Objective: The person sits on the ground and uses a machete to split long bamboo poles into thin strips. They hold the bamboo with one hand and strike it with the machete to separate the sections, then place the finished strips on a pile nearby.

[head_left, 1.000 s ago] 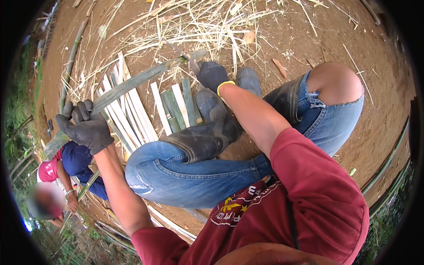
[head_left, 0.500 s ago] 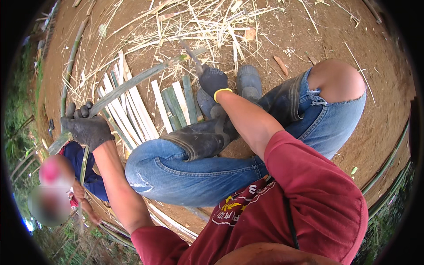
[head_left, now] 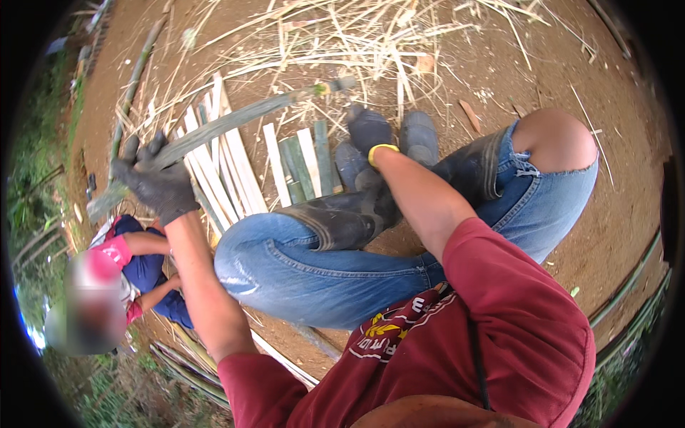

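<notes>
Fingers of the left hand (head_left: 163, 184) clasp a bamboo strip (head_left: 242, 122) that slants over some slats (head_left: 310, 160). The right hand (head_left: 371, 131), near the boots (head_left: 419, 135), showed a blade half a second ago; now none is discernible, its grip unclear. Cutting seems paused. Shavings (head_left: 389, 48) lie beyond.

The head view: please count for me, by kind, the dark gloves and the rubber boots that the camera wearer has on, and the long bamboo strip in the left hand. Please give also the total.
Dark gloves: 2
Rubber boots: 2
Long bamboo strip: 1
Total: 5
</notes>
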Available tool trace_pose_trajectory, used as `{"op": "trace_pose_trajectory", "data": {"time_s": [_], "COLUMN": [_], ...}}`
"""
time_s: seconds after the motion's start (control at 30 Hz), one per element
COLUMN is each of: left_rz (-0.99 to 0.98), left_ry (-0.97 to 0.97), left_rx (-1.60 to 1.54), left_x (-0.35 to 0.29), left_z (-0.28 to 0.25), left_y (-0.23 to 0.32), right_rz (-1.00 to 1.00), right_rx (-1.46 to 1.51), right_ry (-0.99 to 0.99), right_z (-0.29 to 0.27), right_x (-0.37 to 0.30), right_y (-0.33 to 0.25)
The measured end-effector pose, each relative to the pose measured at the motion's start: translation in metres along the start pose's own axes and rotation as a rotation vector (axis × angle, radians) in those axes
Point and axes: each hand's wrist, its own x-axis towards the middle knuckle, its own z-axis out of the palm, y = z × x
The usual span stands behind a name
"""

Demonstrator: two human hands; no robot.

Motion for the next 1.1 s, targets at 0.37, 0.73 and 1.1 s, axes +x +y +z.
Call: {"op": "trace_pose_trajectory", "data": {"time_s": [0.37, 0.73, 1.1], "left_rz": [0.276, 0.612, 0.193], "left_ry": [-0.215, -0.271, -0.133], "left_rx": [-0.217, -0.157, -0.466], "left_x": [0.027, -0.014, -0.100], "left_z": [-0.008, 0.042, 0.011], "left_y": [0.055, 0.085, 0.082], "right_rz": [0.095, -0.113, -0.201], "right_rx": [0.567, 1.100, 1.310], "right_ry": [0.088, -0.017, -0.123], "right_z": [-0.086, -0.210, -0.232], "right_x": [0.028, -0.001, -0.033], "right_y": [-0.047, -0.147, -0.174]}}
